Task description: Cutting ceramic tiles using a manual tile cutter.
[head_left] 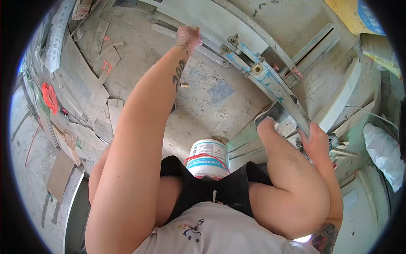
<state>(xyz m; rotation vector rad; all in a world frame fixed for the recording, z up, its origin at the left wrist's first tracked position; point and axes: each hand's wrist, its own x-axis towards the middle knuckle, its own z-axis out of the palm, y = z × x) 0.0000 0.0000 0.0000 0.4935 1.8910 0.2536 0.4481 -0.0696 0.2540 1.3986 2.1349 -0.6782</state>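
Observation:
A manual tile cutter with worn blue paint (pixel 258 67) lies across the floor ahead, right of centre. Its long metal handle (pixel 292 112) comes back toward me, and my right hand (pixel 315 139) is closed around the near end. A large pale grey tile (pixel 198 17) lies under the cutter's far part. My left arm stretches far forward. At the tile's near edge, beside a grey metal bar (pixel 169 33), my left hand (pixel 188 37) is closed in a fist. Whatever its fingers hold is hidden.
A white bucket with a red handle (pixel 209 152) stands between my legs. Cardboard scraps (pixel 99 91) and a red bag (pixel 49 98) lie at left. Tile strips (pixel 338 97), a white sack (pixel 382 154) and a yellow-blue bag (pixel 359 15) are at right. My shoe (pixel 275 112) is beneath the handle.

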